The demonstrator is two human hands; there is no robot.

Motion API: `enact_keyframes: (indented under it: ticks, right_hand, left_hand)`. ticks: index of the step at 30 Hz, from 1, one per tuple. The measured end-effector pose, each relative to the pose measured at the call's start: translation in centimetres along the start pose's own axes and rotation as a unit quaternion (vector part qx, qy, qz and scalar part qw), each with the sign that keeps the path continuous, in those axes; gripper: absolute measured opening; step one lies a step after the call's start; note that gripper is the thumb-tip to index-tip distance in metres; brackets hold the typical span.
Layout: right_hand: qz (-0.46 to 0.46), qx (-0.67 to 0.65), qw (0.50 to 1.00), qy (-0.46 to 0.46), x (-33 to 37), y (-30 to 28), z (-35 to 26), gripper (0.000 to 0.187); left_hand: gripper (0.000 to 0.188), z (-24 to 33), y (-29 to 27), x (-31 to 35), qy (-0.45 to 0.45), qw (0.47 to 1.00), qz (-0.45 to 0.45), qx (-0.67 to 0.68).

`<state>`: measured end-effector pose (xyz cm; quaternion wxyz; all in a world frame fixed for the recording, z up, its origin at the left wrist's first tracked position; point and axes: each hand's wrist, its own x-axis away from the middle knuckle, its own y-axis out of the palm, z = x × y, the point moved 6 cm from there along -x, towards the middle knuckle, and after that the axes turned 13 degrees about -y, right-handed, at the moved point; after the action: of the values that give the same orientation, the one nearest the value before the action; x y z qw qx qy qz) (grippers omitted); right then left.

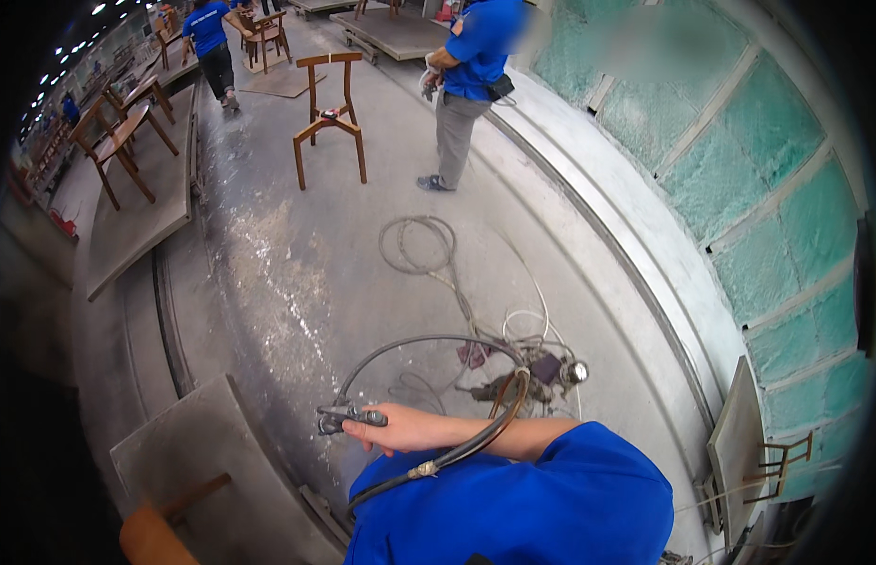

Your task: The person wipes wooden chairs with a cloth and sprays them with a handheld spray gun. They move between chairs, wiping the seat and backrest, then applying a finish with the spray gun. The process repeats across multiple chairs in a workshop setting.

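My right hand (400, 429) reaches across in front of my blue shirt, its fingers closed round the handle of a metal spray gun (336, 418). From the gun a dark hose (419, 338) arches to the right, and a hose (457, 456) also passes over my forearm. My left hand lies outside the picture. At the lower left, a flat grey platform (184, 433) carries a brown wooden chair part (148, 539), partly cut off by the dark rim.
A wooden chair frame (329, 122) stands ahead with a small object on it. Right of it is a blue-shirted person (480, 56); another person (207, 38) is farther off. Coiled hose (417, 243), cloths (547, 367) and a metal pot (574, 373) lie on the floor. Green filter panels (749, 217) line the right.
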<state>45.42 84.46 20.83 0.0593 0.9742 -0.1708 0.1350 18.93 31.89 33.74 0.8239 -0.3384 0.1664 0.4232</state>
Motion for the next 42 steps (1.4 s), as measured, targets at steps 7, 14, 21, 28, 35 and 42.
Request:
enact_keyframes:
  ticks: [7, 14, 21, 28, 35, 42]
  right_hand:
    - [-0.042, 0.063, 0.996, 0.037, -15.6, -11.9, -2.0, 0.055]
    - [0.038, 0.097, 0.994, 0.019, -26.4, -25.7, -9.5, 0.047]
    - [0.015, 0.045, 0.998, 0.031, -35.6, -38.4, -9.2, 0.047]
    - [-0.151, 0.083, 0.985, -0.007, -44.6, -54.2, -12.5, 0.045]
    - [-0.206, 0.122, 0.970, -0.052, -46.2, -68.1, -16.5, 0.045]
    - [-0.319, 0.165, 0.933, -0.028, -46.3, -71.9, -15.1, 0.055]
  left_hand:
    - [0.045, -0.1, 30.3, 12.2, -0.136, 0.949, -0.285, 0.004]
    - [0.055, 13.7, 56.9, 28.5, -0.201, 0.753, -0.624, 0.048]
    - [0.043, 29.3, 68.5, 46.8, -0.312, 0.656, -0.665, 0.175]
    - [0.039, 33.5, 65.1, 58.5, -0.408, 0.742, -0.512, 0.147]
    - [0.042, 37.5, 57.0, 67.2, -0.449, 0.746, -0.487, 0.071]
    - [0.041, 45.7, 51.5, 72.5, -0.460, 0.765, -0.447, 0.058]
